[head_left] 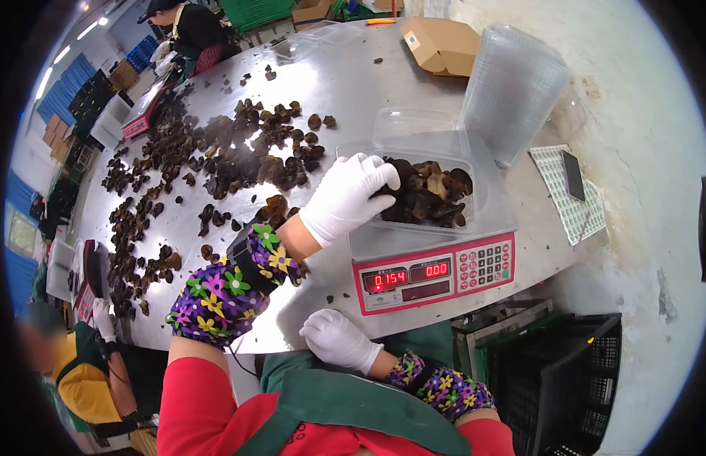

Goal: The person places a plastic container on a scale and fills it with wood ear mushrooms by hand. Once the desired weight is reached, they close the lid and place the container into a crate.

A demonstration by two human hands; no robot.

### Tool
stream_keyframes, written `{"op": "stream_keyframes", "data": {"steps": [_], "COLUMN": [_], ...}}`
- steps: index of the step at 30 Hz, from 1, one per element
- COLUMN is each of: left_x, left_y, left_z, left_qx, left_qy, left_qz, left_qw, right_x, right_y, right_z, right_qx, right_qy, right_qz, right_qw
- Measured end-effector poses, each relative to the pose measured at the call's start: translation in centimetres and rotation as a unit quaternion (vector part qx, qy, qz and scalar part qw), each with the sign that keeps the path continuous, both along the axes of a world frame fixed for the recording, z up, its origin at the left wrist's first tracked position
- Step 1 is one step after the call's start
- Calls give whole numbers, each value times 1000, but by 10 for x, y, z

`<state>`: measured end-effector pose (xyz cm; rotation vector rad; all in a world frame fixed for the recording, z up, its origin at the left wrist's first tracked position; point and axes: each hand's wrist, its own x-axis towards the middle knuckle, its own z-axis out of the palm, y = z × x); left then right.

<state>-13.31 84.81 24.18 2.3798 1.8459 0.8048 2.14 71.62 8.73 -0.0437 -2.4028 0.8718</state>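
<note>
My left hand [351,194], in a white glove, reaches over the near-left rim of a clear plastic container [474,199]. Its fingers are bent together against dark wood ear mushrooms [429,190] inside; the fingertips are partly hidden. The container, lid folded back, sits on a red-framed digital scale [436,277] whose red display reads 0.154 and 0.00. Below the scale's left end, at the table's front edge, my gloved right hand [340,342] is curled closed, with nothing visible in it. Many loose wood ear mushrooms [254,133] lie scattered to the left.
Stacked clear containers [512,87] stand behind the scale beside a cardboard box [442,45]. A phone [573,176] lies on a printed sheet [550,171] at right. Black crates [569,380] sit below the table. Co-workers are at the far end [197,34] and left [87,372].
</note>
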Motion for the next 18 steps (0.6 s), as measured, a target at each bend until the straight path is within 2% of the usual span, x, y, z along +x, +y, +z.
{"op": "stream_keyframes", "data": {"steps": [2, 4, 6, 8, 9, 10, 12, 15, 16, 18], "left_x": [-2, -2, 3, -1, 1, 0, 5, -3, -7, -18], "left_y": [2, 2, 1, 13, 9, 8, 3, -9, -14, -25], "left_z": [3, 14, 30, 9, 16, 10, 2, 7, 6, 8], "left_qx": [37, -18, -18, 30, -10, -80, -63, 16, 12, 12], "left_qy": [-113, -261, -320, -322, -183, -181, -171, -205, -242, -215], "left_qz": [-13, 33, 49, -39, -25, -40, -43, -8, 21, 62], "left_qw": [993, 965, 946, 946, 983, 979, 982, 979, 970, 974], "right_x": [0, 0, -1, -2, -2, -2, 0, 0, 0, 0], "right_y": [-1, 0, 0, 0, 0, -1, 1, 0, 0, 1], "right_z": [-1, 1, 1, 1, 0, 0, 0, 0, -1, 0], "right_qx": [1, -1, -8, -14, -12, -10, -9, -11, -10, -11], "right_qy": [-4, 20, 22, 24, 26, 27, 26, 24, 21, 24], "right_qz": [-3, 1, 3, 5, 2, -3, 2, 2, 4, 9], "right_qw": [1000, 1000, 1000, 1000, 1000, 1000, 1000, 1000, 1000, 1000]}}
